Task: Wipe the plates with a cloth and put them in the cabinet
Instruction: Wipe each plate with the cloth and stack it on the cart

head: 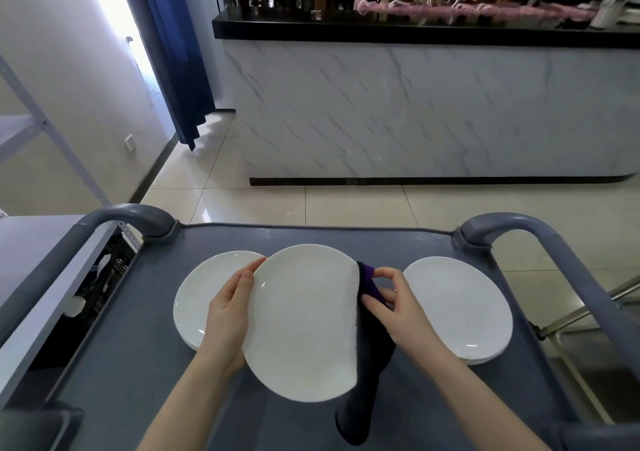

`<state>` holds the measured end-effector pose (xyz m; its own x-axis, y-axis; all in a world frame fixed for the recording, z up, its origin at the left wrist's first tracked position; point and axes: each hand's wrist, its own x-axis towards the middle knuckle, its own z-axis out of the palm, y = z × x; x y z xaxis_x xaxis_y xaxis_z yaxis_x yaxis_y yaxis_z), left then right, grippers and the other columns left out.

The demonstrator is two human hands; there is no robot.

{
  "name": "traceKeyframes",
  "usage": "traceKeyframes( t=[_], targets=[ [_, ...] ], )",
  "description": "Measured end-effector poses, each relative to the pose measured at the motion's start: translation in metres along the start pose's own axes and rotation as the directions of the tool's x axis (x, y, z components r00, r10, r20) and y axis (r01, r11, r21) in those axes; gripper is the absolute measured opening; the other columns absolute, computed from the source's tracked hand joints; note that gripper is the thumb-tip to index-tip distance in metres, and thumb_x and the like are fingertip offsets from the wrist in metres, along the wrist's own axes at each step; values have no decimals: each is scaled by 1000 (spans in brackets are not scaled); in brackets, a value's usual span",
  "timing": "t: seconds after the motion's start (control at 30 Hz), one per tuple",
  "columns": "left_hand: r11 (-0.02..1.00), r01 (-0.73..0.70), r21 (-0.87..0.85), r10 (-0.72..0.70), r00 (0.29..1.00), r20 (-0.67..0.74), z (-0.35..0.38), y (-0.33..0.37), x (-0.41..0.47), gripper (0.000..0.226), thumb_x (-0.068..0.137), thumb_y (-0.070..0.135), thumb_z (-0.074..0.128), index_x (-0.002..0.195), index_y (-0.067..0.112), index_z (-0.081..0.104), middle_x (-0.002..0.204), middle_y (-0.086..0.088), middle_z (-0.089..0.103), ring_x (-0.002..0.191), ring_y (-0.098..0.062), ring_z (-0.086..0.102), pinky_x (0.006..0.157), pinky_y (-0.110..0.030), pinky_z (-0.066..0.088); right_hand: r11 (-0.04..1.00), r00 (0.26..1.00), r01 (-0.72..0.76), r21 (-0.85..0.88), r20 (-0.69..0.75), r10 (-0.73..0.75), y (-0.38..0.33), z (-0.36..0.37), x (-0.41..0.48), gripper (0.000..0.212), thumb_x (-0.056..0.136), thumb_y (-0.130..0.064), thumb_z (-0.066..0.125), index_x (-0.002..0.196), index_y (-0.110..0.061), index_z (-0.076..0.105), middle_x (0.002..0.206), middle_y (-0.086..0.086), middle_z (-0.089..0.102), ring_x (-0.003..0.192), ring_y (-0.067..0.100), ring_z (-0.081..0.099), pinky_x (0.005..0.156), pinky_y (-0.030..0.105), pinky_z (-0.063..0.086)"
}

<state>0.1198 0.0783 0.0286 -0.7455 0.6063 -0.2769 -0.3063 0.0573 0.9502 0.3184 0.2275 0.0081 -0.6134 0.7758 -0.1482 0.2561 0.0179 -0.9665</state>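
Far edge: a bare strip of the cart top [381,242] is lying open beyond the plates.
Left: the left plate [194,305] is lying partly hidden behind the held plate [304,329].
Right: the right plate [457,308] is sitting just beside the right hand [398,307].
Near middle: the cloth [360,409] is hanging down.
Far corners: the cart handles [128,213] are arching up.

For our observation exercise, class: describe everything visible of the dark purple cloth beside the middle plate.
The dark purple cloth looks soft and thick. The right hand pinches its upper end against the right rim of the round white middle plate, which the left hand holds raised. Below, it hangs in a long fold toward the grey cart top.
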Motion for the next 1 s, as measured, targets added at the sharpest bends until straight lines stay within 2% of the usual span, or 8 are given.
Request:
traceKeyframes(
  t=[0.1, 0.17, 0.27, 0.4, 0.5, 0.63, 0.83, 1.0],
  targets=[
    [1000, -9, 15, 9, 1000, -20, -1, 0, 3, 35, 107, 31, 43, 106, 43, 76, 112, 14, 74, 108, -17, 68, 90, -42, 56, 997, 999, 48, -56, -14, -49, 3, -1, -5, 41, 96, -15, 57, 119, -47, 46, 98, -9, 73, 94, 13, 68, 89, 39, 54],
    [998, -45, 36, 45, 999, 15, -1, 2, 4, 35, 108, 30, 42, 108, 43, 75, 114, 14, 73, 110, -16, 67, 93, -43, 55, 983, 992, 117, -142, -41, -123, 1, 3, -6, 48, 94, -17, 60, 119, -54, 43, 101, -20, 68, 96, 5, 64, 86, 29, 51],
    [989, -109, 97, 94, 984, 148, 2, 5, 2, 35, 108, 28, 43, 109, 43, 74, 114, 14, 74, 106, -8, 68, 84, -30, 55, 968, 981, 172, -180, -61, -186, -9, 10, 2, 49, 89, -24, 69, 114, -57, 42, 107, -24, 61, 103, 2, 59, 88, 22, 47],
    [961, -190, 203, 120, 942, 315, 6, 4, -7, 35, 107, 22, 45, 109, 39, 75, 114, 12, 74, 105, -2, 68, 77, -12, 53, 934, 974, 227, -277, 51, -221, -31, 14, 26, 23, 85, -35, 71, 102, -47, 61, 98, -26, 68, 94, -3, 63, 85, 22, 50],
    [974, -172, 145, 129, 956, 262, 7, 2, -9, 36, 107, 21, 45, 107, 37, 76, 112, 9, 75, 102, -4, 70, 74, -13, 53, 947, 977, 202, -250, 118, -177, -41, 11, 39, 15, 83, -34, 74, 95, -42, 70, 92, -21, 72, 90, -1, 66, 84, 25, 52],
    [991, -104, 80, 90, 982, 167, 5, -3, -9, 35, 107, 23, 45, 104, 38, 77, 111, 9, 76, 102, -8, 70, 72, -19, 56, 990, 988, 116, -86, 112, -106, -32, 2, 36, 22, 85, -21, 74, 103, -33, 74, 99, -12, 75, 96, 9, 69, 88, 27, 53],
    [998, -24, -57, 16, 990, -140, 1, -5, -1, 37, 107, 27, 43, 100, 43, 76, 103, 16, 76, 91, -5, 71, 74, -31, 53, 997, 999, 22, 71, 41, -25, 5, 4, 3, 34, 91, -11, 67, 119, -29, 64, 110, -15, 72, 104, 5, 67, 86, 20, 53],
    [993, -108, 45, 110, 994, -30, 3, -5, 1, 32, 106, 29, 44, 107, 45, 72, 111, 19, 73, 97, -3, 69, 77, -30, 54, 997, 999, 0, 82, -46, 4, 0, 5, 5, 35, 89, -6, 68, 114, -29, 63, 102, -13, 74, 97, 12, 71, 85, 30, 57]
  ],
)
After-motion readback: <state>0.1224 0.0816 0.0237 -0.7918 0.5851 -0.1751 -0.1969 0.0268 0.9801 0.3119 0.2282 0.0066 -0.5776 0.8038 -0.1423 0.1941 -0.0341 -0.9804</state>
